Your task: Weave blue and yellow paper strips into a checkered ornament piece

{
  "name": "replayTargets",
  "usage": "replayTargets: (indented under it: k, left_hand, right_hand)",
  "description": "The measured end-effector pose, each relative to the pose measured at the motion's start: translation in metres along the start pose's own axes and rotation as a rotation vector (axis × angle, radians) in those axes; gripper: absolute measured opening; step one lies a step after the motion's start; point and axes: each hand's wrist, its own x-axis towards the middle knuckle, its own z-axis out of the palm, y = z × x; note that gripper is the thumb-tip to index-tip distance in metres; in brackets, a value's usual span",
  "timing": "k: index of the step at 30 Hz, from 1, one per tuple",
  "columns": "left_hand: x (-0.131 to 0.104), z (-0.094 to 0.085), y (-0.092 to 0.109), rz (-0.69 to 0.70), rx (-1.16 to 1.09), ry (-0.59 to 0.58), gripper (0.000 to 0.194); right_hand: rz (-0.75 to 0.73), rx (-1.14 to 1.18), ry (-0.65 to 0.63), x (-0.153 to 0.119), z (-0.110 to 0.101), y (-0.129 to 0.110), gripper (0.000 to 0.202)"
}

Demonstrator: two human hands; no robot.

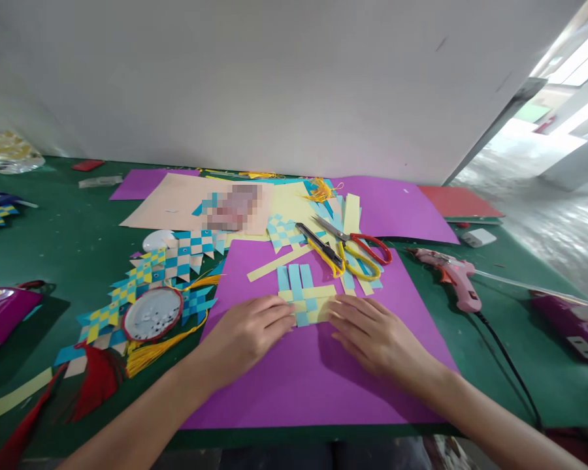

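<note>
Pressing down from both sides, the two hands flank a small woven paper mat (306, 301) of blue and yellow strips. It lies near the middle of a purple sheet (294, 385) that sits at the near edge of the green worktop (78, 241).

Left hand (247, 334): palm down, fingers stretched out flat and together, fingertips touching the mat's left edge. Not gripping anything.

Right hand (372, 333): palm down, fingers extended and slightly spread, tips resting on the mat's right edge. Nothing clasped.

Blue strips of the mat stand up toward the far side; yellow strips cross them.

Just beyond the mat, on the far part of the purple sheet: a loose yellow strip (279, 263) lying aslant, yellow-handled scissors (326, 251) and red-handled scissors (360, 243), their handles overlapping.

Left of the purple sheet: a run of finished blue, yellow and white woven pieces (169, 264), a round red-rimmed dish (153, 314) holding small dark-dotted bits, yellow tassel threads (151, 352) and a red tassel (95, 382).

Right of the sheet: a pink glue gun (453, 274) lying on its side, black cord (507, 362) trailing toward the near edge.

Far edge: more purple, beige and red paper sheets against the white wall (274, 78).
</note>
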Motion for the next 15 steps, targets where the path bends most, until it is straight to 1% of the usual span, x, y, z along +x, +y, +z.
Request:
replayTargets:
  k: [3, 6, 10, 15]
  left_hand:
    - [0.0022, -0.0028, 0.0006, 0.011, 0.018, 0.019, 0.022]
    - [0.0016, -0.0048, 0.0023, 0.026, 0.067, 0.031, 0.022]
    - [0.0017, -0.0038, 0.0042, 0.094, 0.18, 0.063, 0.024]
    - [0.0023, -0.0026, 0.0048, 0.131, 0.26, 0.073, 0.024]
  right_hand:
    - [0.0, 0.031, 0.013, 0.0023, 0.0014, -0.0029, 0.026]
    - [-0.014, 0.047, -0.003, 0.0029, 0.0035, -0.0065, 0.028]
    - [-0.012, 0.046, -0.016, 0.0019, 0.0069, -0.0071, 0.029]
    - [0.008, 0.064, 0.021, 0.0008, 0.0092, -0.0062, 0.027]
